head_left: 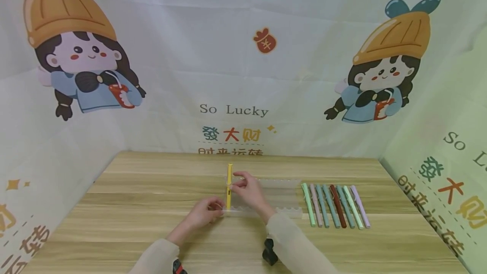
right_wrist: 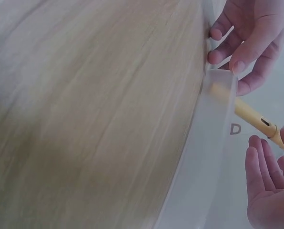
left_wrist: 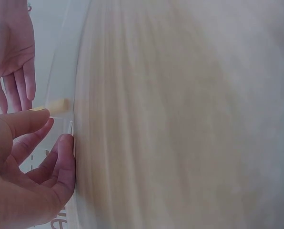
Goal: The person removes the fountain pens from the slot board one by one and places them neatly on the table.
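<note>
A pale wood-grain counter [head_left: 144, 206] stands in a booth of white cloth backdrop [head_left: 213, 45], which is printed with cartoon girls in orange hats, the words "So Lucky" and coloured Chinese characters. Near the middle of the counter lies a clear plastic pen rack [head_left: 277, 195] with scalloped edges. A yellow pen [head_left: 229, 185] lies across the rack's left end, running away from the person. The right hand [head_left: 247, 191] reaches in from the right, its fingertips pinching the pen about midway along. The left hand [head_left: 203, 215] rests at the rack's near left corner, its fingers loosely curled, with the fingertips touching the rack's edge just beside the pen's near end; it grips nothing that can be seen. Both arms wear light beige sleeves [head_left: 289, 240]. To the right of the rack, a row of seven pens [head_left: 335, 206] lies side by side on the counter, in green, pink, teal, dark red and lilac.
</note>
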`<state>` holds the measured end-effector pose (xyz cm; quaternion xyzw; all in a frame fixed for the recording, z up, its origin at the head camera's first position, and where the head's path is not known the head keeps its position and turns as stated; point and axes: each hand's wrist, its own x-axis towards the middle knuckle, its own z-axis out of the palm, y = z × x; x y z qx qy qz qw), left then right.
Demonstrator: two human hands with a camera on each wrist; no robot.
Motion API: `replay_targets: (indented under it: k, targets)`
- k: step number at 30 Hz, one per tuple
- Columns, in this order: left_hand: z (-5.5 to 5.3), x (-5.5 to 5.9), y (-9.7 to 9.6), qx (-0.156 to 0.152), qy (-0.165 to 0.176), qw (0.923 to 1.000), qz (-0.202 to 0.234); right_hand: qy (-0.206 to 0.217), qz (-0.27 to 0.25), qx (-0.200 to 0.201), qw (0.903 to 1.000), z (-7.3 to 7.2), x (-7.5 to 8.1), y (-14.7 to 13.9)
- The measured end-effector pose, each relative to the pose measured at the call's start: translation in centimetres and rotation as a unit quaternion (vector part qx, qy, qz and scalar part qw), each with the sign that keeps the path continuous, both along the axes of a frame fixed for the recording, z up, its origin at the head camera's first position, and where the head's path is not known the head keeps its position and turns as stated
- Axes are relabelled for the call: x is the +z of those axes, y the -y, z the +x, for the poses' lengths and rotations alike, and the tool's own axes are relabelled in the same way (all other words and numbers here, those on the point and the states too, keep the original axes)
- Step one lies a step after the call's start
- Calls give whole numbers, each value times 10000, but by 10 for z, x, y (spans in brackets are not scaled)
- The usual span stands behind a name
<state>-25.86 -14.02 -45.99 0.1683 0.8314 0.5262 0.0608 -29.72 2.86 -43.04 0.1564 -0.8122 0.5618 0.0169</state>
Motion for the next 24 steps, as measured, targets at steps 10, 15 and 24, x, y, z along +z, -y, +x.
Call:
replay_targets:
  k: [10, 15, 24]
  targets:
    - [1, 1, -1, -11, 32, 10000, 7, -56, -5, -25, 10000, -2, -5, 5]
    - [0, 1, -2, 7, 54, 10000, 33, -79, -18, -39, 10000, -4, -7, 5]
    - [0, 0, 0, -2, -22, 10000, 9, -167, -19, -72, 9998, -2, -6, 5]
